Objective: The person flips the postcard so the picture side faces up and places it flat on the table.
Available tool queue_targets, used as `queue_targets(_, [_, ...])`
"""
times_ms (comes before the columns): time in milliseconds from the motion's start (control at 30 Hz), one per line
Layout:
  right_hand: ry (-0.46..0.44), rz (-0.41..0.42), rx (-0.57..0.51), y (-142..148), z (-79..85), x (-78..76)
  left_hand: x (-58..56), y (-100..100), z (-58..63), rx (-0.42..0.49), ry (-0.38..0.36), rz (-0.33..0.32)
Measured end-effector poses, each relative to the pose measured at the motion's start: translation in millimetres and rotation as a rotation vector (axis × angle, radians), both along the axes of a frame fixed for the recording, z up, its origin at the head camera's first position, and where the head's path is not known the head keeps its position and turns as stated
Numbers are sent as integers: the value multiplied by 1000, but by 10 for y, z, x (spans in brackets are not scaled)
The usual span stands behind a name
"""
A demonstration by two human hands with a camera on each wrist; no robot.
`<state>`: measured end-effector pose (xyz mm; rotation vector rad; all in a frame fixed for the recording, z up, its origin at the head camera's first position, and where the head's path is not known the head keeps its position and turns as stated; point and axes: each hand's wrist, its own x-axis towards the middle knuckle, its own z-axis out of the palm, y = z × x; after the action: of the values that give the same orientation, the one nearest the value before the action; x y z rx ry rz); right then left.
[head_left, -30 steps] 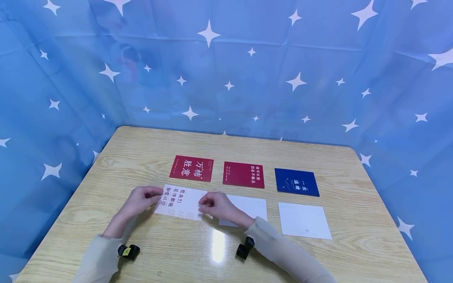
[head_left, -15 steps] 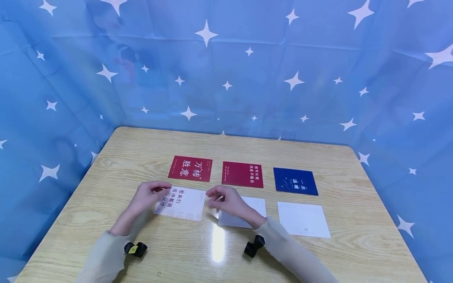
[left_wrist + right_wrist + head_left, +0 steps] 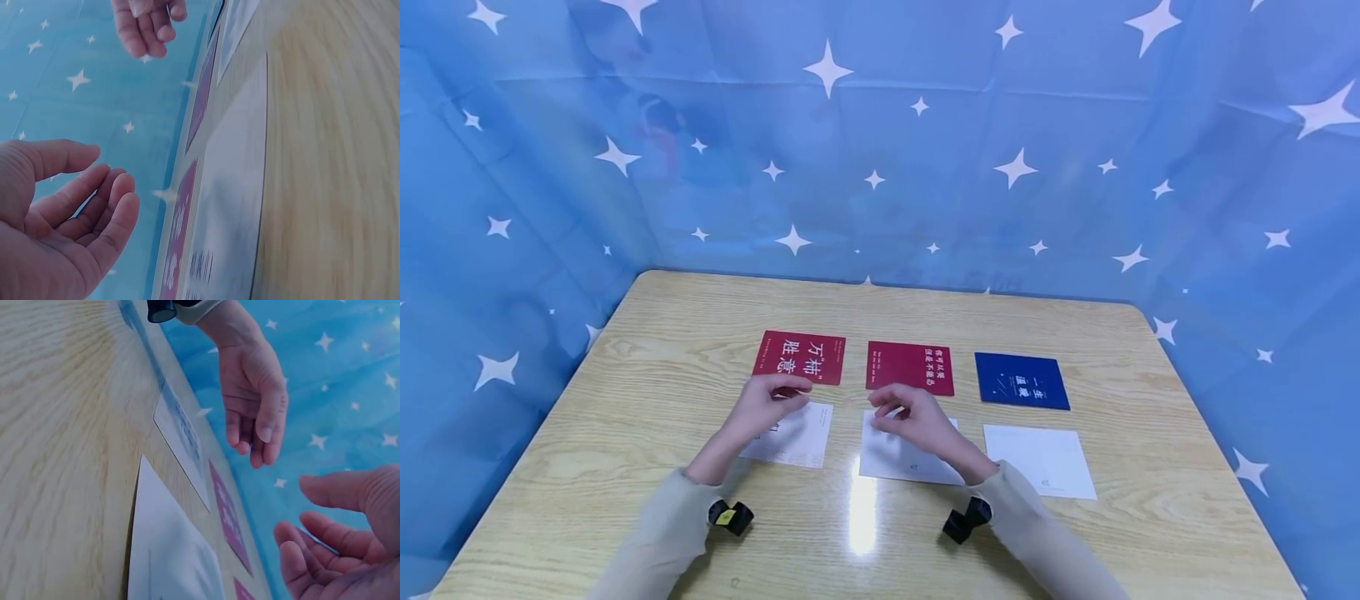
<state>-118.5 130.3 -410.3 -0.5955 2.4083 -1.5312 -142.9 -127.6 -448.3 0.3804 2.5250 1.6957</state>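
My left hand (image 3: 763, 406) is held over the left white card (image 3: 801, 442), covering part of the dark characters printed on it. In the left wrist view its fingers (image 3: 115, 231) are loosely bent with nothing between them and the thumb. My right hand (image 3: 919, 423) hovers above the middle white card (image 3: 898, 462), its fingers (image 3: 294, 562) likewise loosely curved and holding nothing. Both hands are raised off the cards. A third white card (image 3: 1041, 462) lies to the right. Behind this row lie two red cards, a left one (image 3: 816, 354) and a middle one (image 3: 906, 367), and a blue card (image 3: 1022, 381).
The six-card layout rests flat on a wood-grain table (image 3: 685, 317). A blue curtain (image 3: 895, 125) with white stars hangs along its back and sides. Black wrist cameras sit at both cuffs, and a bright reflection shines on the tabletop in front.
Both hands have come away from the left white card. The left has risen and moved right over it; the right has shifted right above the middle white card. The cards stay in place.
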Motion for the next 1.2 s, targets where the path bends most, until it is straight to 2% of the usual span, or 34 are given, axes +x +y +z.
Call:
queue_targets(33, [0, -8, 3, 23, 5, 3, 17, 52, 45, 12, 7, -16])
queue_targets(200, [-8, -42, 12, 146, 8, 19, 21, 263, 41, 60, 2, -79])
queue_targets(267, [-7, -53, 13, 198, 1, 28, -15, 322, -74, 84, -16, -98])
queue_targets(467, [-14, -89, 34, 351, -30, 56, 13, 531, -134, 120, -52, -179])
queue_targets(600, [-33, -117, 46, 481, -203, 23, 25, 630, -169, 100, -52, -218])
queue_targets(700, [-40, -145, 62, 588, -361, -9, 29, 674, -201, 76, -54, -216])
queue_targets(800, [-43, -177, 90, 667, -446, -18, 36, 708, -235, 47, -60, -195])
queue_targets(1067, [-14, -245, 161, 752, -518, 2, 59, 781, -279, -19, -76, -133])
queue_targets(1200, [4, -279, 220, 783, -543, 13, 47, 806, -291, -40, -65, -125])
